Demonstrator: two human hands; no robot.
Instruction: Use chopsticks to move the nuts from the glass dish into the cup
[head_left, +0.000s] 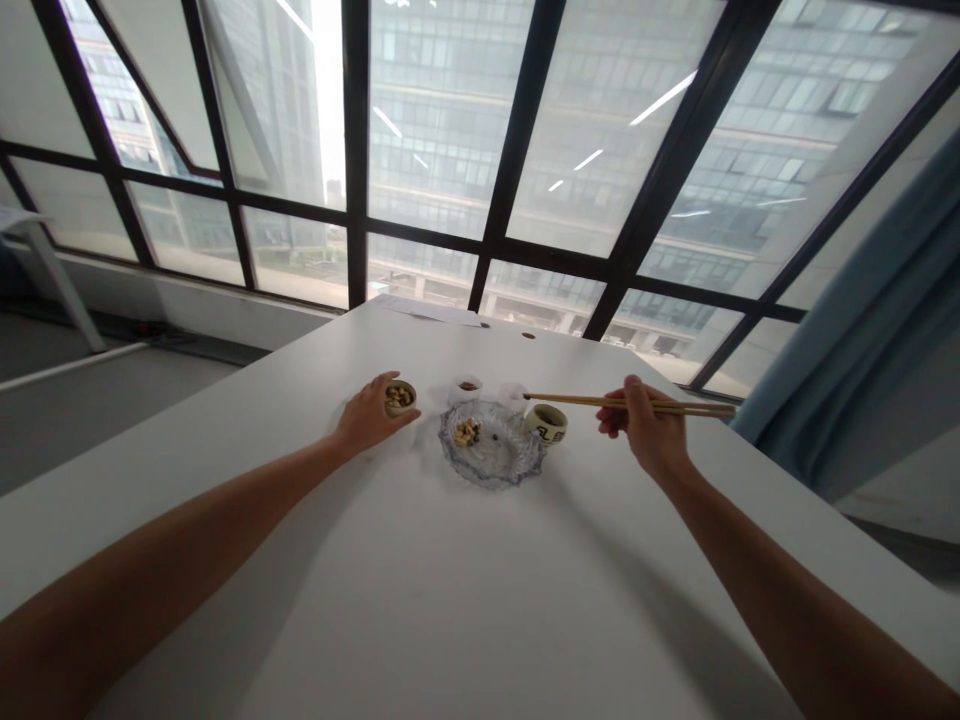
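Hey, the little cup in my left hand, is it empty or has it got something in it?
Not empty. The small cup held by the left hand stands upright on the table with pale nut-like pieces inside.

Small cream cup (547, 424) beside the glass dish (491, 445), dark brush-like characters on its side, too small and blurred to read, no other legible text, numbers or brands

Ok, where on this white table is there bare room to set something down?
The widest bare patch of the table lies between the two forearms, nearer than the glass dish. It is crowded around the dish: the left hand on a small cup, two white cups behind, a printed cup, and chopsticks in the right hand.
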